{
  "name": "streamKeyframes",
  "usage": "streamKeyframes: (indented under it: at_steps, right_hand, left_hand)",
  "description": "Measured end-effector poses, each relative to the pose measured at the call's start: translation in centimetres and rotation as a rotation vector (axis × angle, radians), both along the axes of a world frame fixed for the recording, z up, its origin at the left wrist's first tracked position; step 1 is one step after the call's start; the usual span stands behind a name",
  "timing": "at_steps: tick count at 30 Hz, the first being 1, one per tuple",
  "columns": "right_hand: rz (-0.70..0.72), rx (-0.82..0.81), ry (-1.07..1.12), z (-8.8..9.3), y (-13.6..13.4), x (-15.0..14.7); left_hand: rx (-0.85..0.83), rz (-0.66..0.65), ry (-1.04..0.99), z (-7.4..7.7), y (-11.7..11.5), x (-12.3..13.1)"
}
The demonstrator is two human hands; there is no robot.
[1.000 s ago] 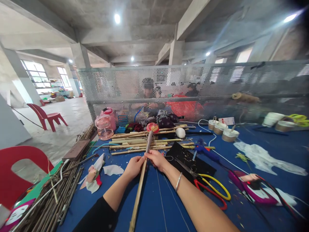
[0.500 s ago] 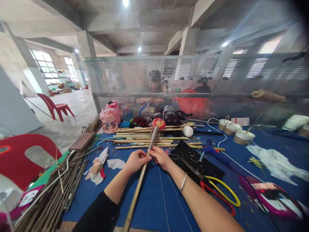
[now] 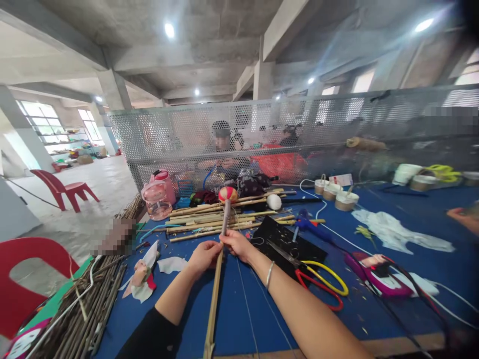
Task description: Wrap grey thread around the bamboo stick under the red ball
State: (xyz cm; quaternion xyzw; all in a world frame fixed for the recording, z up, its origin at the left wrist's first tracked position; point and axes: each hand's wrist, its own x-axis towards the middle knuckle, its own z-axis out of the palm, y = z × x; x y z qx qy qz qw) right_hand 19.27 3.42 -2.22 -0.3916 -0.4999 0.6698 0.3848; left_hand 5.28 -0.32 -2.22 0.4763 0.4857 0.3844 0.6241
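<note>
A long wooden stick (image 3: 216, 304) runs away from me over the blue table, topped at its far end by a red-and-yellow striped ball (image 3: 228, 194). Just below the ball the stick is wrapped in something greyish (image 3: 226, 215). My right hand (image 3: 238, 244), with a bangle at the wrist, is closed around the stick at the lower end of the wrap. Close beside it, my left hand (image 3: 204, 257) pinches at the stick with thumb and fingertips; whether it also holds a thread is hidden. Thin threads (image 3: 245, 294) trail from near my right hand toward me.
Scissors (image 3: 299, 262) with red and yellow handles rest partly on black cloth (image 3: 269, 229). Bamboo sticks (image 3: 209, 222) and a white ball (image 3: 274, 202) lie beyond my hands. A glue gun (image 3: 310, 224), paper cups (image 3: 346, 200) and another person's hand (image 3: 464, 217) are right; twigs (image 3: 93, 309) lie left.
The view has swung right and tipped up. The ball now shows stripes instead of its yellow-centred face, and the stick looks more upright. Both hands stay on it. Another person's hand appears at right.
</note>
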Motion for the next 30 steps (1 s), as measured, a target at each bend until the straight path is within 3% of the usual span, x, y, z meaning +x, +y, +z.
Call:
streamKeyframes:
  at_steps: [5, 10, 13, 16, 21, 26, 30]
  right_hand:
    - [-0.001, 0.047, -0.021, 0.0, -0.1, -0.6]
    - [0.087, -0.008, 0.192, 0.7, -0.1, 0.6]
    - [0.106, -0.004, 0.188, 0.5, 0.2, 1.2]
    - [0.087, 0.037, 0.073, -0.3, 0.4, 1.1]
    - [0.025, 0.054, -0.016, -0.7, 0.1, 0.5]
    - [0.105, 0.013, 0.108, -0.3, -0.2, 0.9]
    - [0.055, 0.038, 0.015, -0.8, -0.1, 0.8]
  left_hand:
    - [0.166, 0.051, 0.152, 0.0, 0.3, -0.2]
    - [0.039, -0.067, -0.160, 1.1, -0.1, -0.2]
    - [-0.043, -0.124, -0.280, 1.2, -0.3, -0.3]
    - [-0.078, -0.101, -0.179, 0.6, -0.2, -0.3]
    - [0.155, 0.021, 0.080, -0.3, 0.2, -0.4]
    - [-0.031, -0.078, -0.162, 0.4, -0.2, -0.3]
    - [-0.094, -0.038, -0.132, 0.7, -0.6, 0.2]
